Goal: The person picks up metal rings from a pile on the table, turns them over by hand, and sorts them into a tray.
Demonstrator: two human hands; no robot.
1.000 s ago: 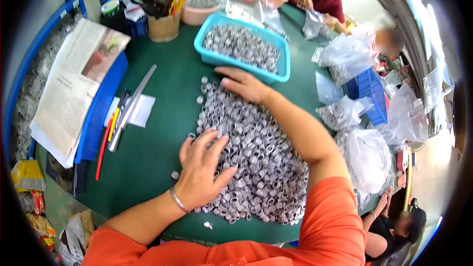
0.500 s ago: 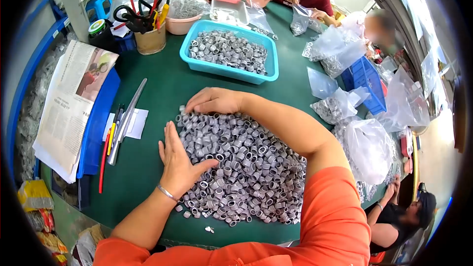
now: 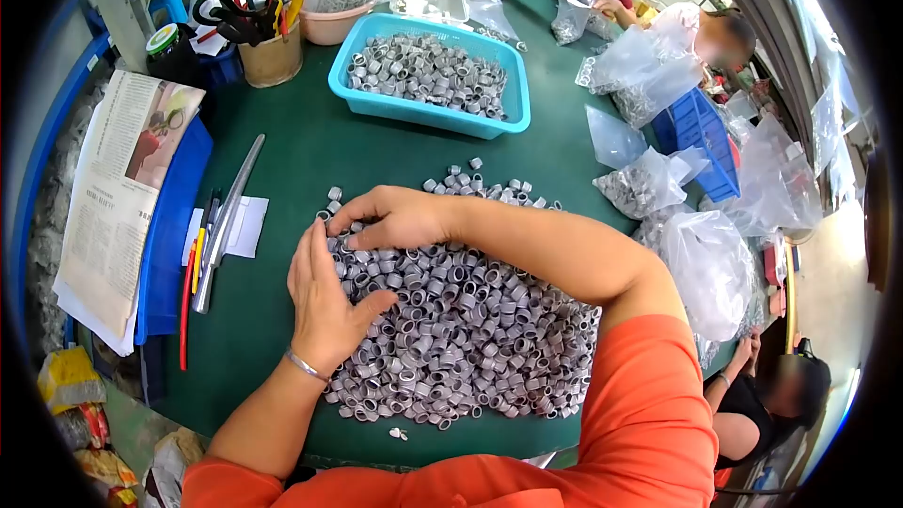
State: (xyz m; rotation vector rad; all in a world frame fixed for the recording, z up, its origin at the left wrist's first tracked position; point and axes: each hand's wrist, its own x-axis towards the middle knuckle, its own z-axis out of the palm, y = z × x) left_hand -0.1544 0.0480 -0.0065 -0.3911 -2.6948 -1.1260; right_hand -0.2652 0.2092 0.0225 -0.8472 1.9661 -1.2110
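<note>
A broad heap of small grey metal rings point(image 3: 470, 320) covers the green tabletop in front of me. My left hand point(image 3: 324, 306) lies along the heap's left edge, its fingers stretched upward and its thumb apart over the rings. Across the heap's upper left corner reaches my right hand point(image 3: 395, 216), fingers bent and thumb spread, touching rings near my left fingertips. What lies right under the palms is hidden. Beyond my right forearm, some loose rings show at the heap's far edge. Neither hand visibly grips a ring.
A turquoise basket point(image 3: 428, 118) of similar rings stands behind the heap. At left are a steel ruler-like tool point(image 3: 229, 226), pens, a newspaper point(image 3: 113, 198) and a pot of scissors point(image 3: 271, 58). Plastic bags point(image 3: 705, 273) and a blue crate point(image 3: 701, 146) line the right. Other people sit around the table.
My right hand has drawn slightly toward me, closer to my left fingers. Loose rings now show beyond the right forearm and above the hands. The view has shifted a little.
</note>
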